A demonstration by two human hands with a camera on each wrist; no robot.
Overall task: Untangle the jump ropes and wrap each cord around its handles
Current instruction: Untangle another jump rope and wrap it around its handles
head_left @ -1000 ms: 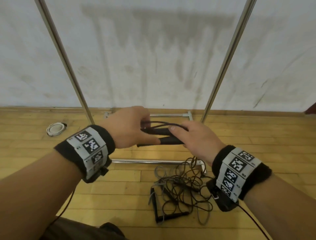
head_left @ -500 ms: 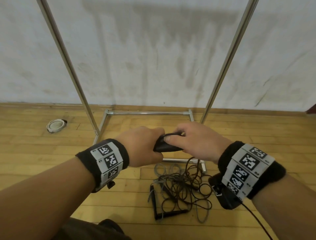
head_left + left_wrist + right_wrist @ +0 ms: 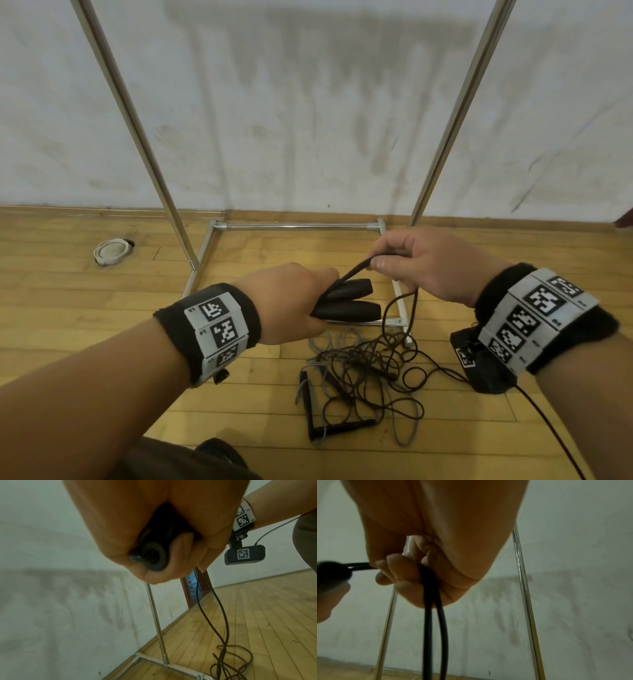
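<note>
My left hand (image 3: pixel 291 301) grips two black jump-rope handles (image 3: pixel 349 299) side by side, their ends pointing right; one handle end (image 3: pixel 152 555) shows below the fist in the left wrist view. My right hand (image 3: pixel 421 263) pinches the doubled black cord (image 3: pixel 352 272) that rises from the handles. Past the fingers (image 3: pixel 402 572) the cord (image 3: pixel 435 628) hangs down as two strands. On the floor below lies a tangled pile of cords (image 3: pixel 370 370), dark and grey, with two more black handles (image 3: pixel 308 407) in it.
A metal rack stands ahead against the white wall, with two slanted poles (image 3: pixel 137 123) and a base frame (image 3: pixel 294 226) on the wooden floor. A white ring-shaped object (image 3: pixel 111 251) lies at the far left. A thin camera cable (image 3: pixel 548 421) trails from my right wrist.
My right hand has let go of the handles and moved up and right, drawing the cord out taut. My left hand has dropped lower and now holds both handles alone.
</note>
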